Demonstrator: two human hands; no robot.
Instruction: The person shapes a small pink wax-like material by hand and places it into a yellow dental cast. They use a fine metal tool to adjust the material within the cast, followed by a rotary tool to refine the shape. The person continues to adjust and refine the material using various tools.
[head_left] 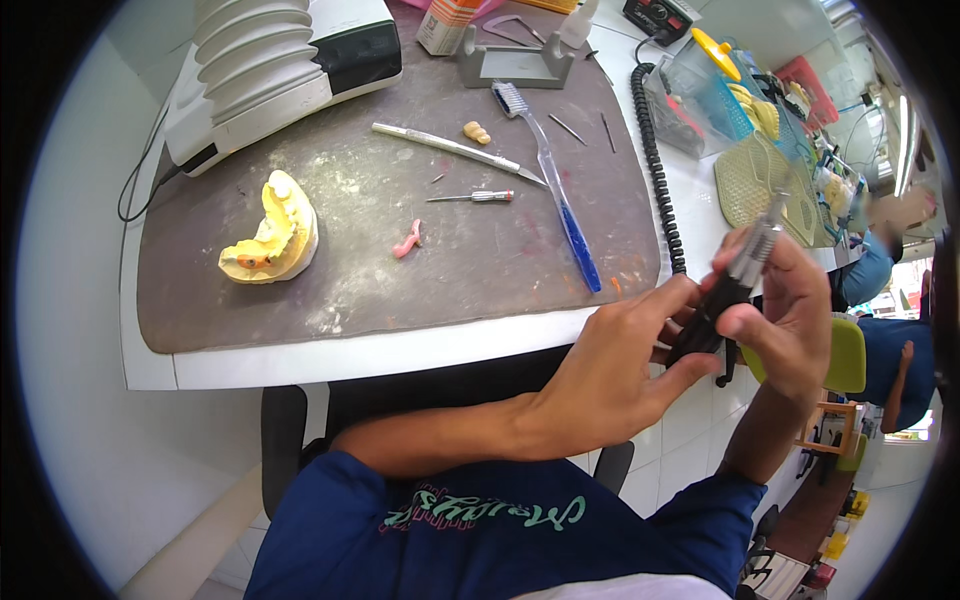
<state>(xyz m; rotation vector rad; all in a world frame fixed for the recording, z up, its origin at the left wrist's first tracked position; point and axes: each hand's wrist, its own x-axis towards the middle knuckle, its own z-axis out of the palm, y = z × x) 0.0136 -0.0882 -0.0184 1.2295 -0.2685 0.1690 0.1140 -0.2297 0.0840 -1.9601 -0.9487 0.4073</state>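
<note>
Both my hands are closed round a dark handpiece (pixel 714 318) with a silver front end, off the table's right front corner. My left hand (pixel 625 360) grips its lower black body. The fingers of my right hand (pixel 790 310) wrap the metal collar, and the slim tip points up and away. On the mat lie a yellow dental model (pixel 285 235), a small pink curved piece (pixel 407 240), a small screwdriver (pixel 490 196), a craft knife (pixel 445 145), a tan tooth-shaped piece (pixel 477 132) and a blue-handled toothbrush (pixel 562 200).
A black coiled cord (pixel 645 130) runs along the mat's right edge. A white machine with a ribbed hose (pixel 270 90) stands far left. A grey holder (pixel 515 65), a box (pixel 447 22) and thin burs (pixel 567 129) lie at the back. Baskets (pixel 765 180) stand right; other people sit beyond.
</note>
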